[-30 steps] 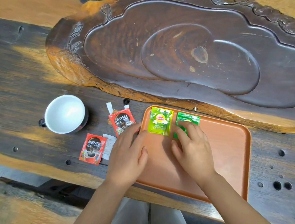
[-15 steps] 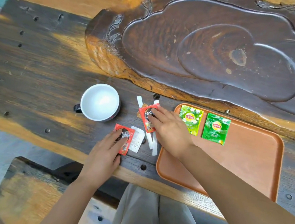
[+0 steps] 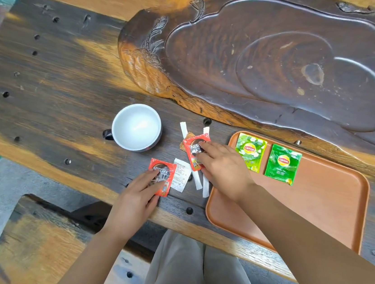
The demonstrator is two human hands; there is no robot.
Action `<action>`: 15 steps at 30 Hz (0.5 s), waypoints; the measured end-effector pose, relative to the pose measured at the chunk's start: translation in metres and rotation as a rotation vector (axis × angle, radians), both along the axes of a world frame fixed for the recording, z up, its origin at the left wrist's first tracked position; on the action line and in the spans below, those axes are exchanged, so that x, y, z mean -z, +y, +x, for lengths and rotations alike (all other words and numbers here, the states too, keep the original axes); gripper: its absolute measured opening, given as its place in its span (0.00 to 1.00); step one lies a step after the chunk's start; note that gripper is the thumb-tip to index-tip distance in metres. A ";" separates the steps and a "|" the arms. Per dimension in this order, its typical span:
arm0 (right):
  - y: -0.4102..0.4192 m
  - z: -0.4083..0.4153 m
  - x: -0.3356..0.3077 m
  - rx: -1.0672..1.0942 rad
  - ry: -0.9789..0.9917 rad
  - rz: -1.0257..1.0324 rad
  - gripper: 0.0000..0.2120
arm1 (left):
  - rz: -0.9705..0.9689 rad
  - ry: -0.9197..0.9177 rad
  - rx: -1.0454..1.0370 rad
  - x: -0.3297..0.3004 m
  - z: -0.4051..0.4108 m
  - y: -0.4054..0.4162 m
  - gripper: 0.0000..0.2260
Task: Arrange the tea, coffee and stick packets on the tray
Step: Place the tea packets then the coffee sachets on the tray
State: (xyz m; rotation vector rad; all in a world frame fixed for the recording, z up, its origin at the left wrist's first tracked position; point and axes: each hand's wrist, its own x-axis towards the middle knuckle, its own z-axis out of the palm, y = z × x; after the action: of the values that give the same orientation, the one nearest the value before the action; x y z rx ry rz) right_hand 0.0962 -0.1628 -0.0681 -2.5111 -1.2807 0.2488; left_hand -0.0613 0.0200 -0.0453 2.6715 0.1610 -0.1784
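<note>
Red foil marks the nearest coffee packet (image 3: 160, 176), flat on the desk (image 3: 51, 111) well left of the tray (image 3: 329, 206). My left hand (image 3: 138, 198) rests its extended fingers (image 3: 153, 178) on this packet's lower half, pressing it down rather than pinching it. A white paper packet (image 3: 181, 175) lies just beside it, on the side toward the tray. My right hand (image 3: 222, 169) reaches across the tray's left edge; its fingertips (image 3: 202, 145) lie spread on a second red coffee packet (image 3: 193, 151), with no closed grasp visible. Under that packet lie two white stick packets (image 3: 197, 180), left of the tray and off it. A white cup (image 3: 136, 127) stands farther left of the tray. Inside the tray, at its far left corner, two green tea packets (image 3: 250, 150) (image 3: 283, 164) lie side by side, apart. Beyond the tray sits a dark carved wooden slab (image 3: 285, 66).
</note>
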 end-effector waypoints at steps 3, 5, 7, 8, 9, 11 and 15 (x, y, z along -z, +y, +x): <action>-0.002 -0.001 -0.002 -0.010 -0.023 0.070 0.09 | -0.034 -0.050 -0.056 -0.003 -0.001 -0.005 0.14; -0.005 -0.001 -0.003 0.004 -0.023 0.128 0.08 | -0.066 -0.095 -0.117 -0.005 -0.002 -0.009 0.12; -0.007 -0.002 -0.008 0.052 -0.007 0.188 0.05 | -0.106 -0.136 -0.202 -0.009 -0.002 -0.014 0.11; -0.007 -0.002 -0.013 0.106 0.018 0.238 0.03 | -0.126 -0.162 -0.253 -0.013 -0.002 -0.016 0.10; -0.008 -0.004 -0.020 0.198 0.064 0.304 0.03 | -0.143 -0.197 -0.305 -0.017 -0.001 -0.020 0.09; -0.016 -0.006 -0.036 0.459 0.190 0.472 0.03 | -0.168 -0.289 -0.395 -0.029 0.002 -0.030 0.07; -0.058 -0.017 -0.061 0.757 0.232 0.585 0.03 | -0.212 -0.401 -0.414 -0.046 0.014 -0.056 0.05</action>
State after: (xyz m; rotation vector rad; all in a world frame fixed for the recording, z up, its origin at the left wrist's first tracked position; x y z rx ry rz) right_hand 0.0794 -0.2209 -0.0074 -2.1662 -0.2022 -0.0188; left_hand -0.0471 -0.0364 0.0007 2.3435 0.5247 0.4413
